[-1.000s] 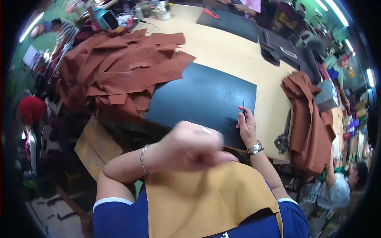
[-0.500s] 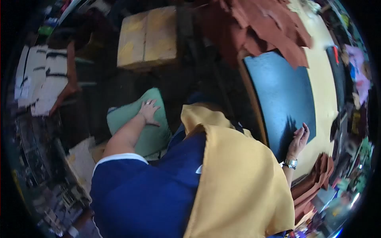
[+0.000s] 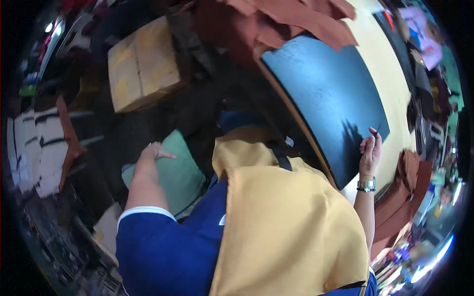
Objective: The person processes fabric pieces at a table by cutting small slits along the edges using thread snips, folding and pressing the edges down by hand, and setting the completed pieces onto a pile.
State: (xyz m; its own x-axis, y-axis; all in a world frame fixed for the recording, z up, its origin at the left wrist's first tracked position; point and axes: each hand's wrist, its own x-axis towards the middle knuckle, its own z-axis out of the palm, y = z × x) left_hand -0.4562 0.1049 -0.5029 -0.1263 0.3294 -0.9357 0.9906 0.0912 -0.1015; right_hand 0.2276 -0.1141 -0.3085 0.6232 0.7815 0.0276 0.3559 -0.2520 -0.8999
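Green fabric covers the cushion (image 3: 180, 170), at 9 o'clock from the middle of the view, and the left hand (image 3: 155, 149) lies at its upper edge, thumb stretched out; the other fingers are too unclear to tell whether they grip it. At 3 o'clock the right hand (image 3: 370, 152) has loosely curled fingers over or beside the lower right edge of the dark mat (image 3: 326, 93); whether they hold anything, I cannot tell. Beyond them, the mat spreads toward 2 o'clock on the pale table (image 3: 395, 101). Reddish-brown pieces (image 3: 296, 22) overlap its far end at 1 o'clock, and a folded brown stack (image 3: 402, 197) lies between 3 and 4. A yellow apron (image 3: 291, 222) fills 5 o'clock. Farther out, a taped box (image 3: 143, 66) sits between 10 and 11, white sheets (image 3: 37, 150) at 9.
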